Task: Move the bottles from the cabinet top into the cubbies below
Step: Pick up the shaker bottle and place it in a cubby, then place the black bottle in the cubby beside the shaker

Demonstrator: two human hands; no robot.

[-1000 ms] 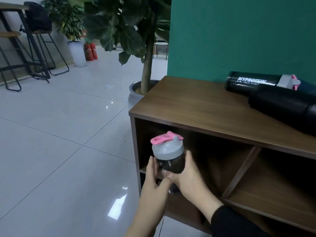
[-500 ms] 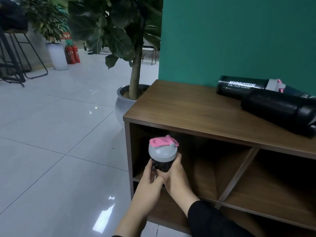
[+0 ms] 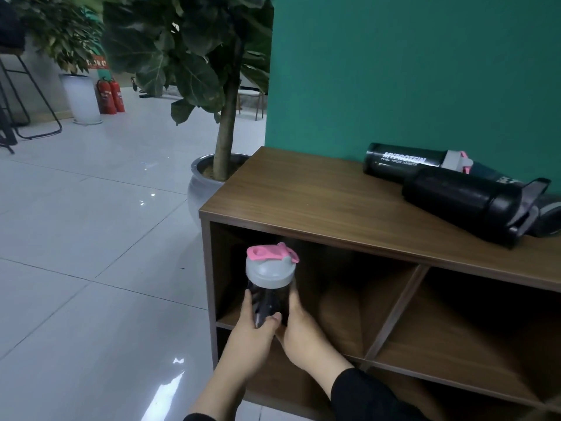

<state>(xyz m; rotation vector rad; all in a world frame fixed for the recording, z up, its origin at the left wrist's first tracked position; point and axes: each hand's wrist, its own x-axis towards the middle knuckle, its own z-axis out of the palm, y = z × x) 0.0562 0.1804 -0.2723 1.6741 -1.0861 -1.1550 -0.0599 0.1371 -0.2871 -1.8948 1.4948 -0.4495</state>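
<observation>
A dark shaker bottle with a grey lid and pink cap point(image 3: 270, 275) stands upright at the mouth of the upper left cubby point(image 3: 318, 287) of the wooden cabinet point(image 3: 318, 202). My left hand point(image 3: 252, 338) and my right hand point(image 3: 300, 332) both grip its lower body. On the cabinet top lie a black MYPROTEIN shaker point(image 3: 403, 161) and a larger black bottle point(image 3: 464, 199), both on their sides. A third dark bottle point(image 3: 549, 217) shows at the right edge, partly hidden.
A potted tree in a grey pot point(image 3: 203, 189) stands just left of the cabinet. A green wall point(image 3: 409, 71) backs the cabinet. The upper right cubby point(image 3: 485, 329) is open-fronted. Glossy tiled floor point(image 3: 91, 238) spreads left, with stools and fire extinguishers point(image 3: 110, 95) far off.
The bottle, held in both hands, has edged toward the upper left cubby's opening. The view has shifted slightly, so the cabinet sits a little further left in frame.
</observation>
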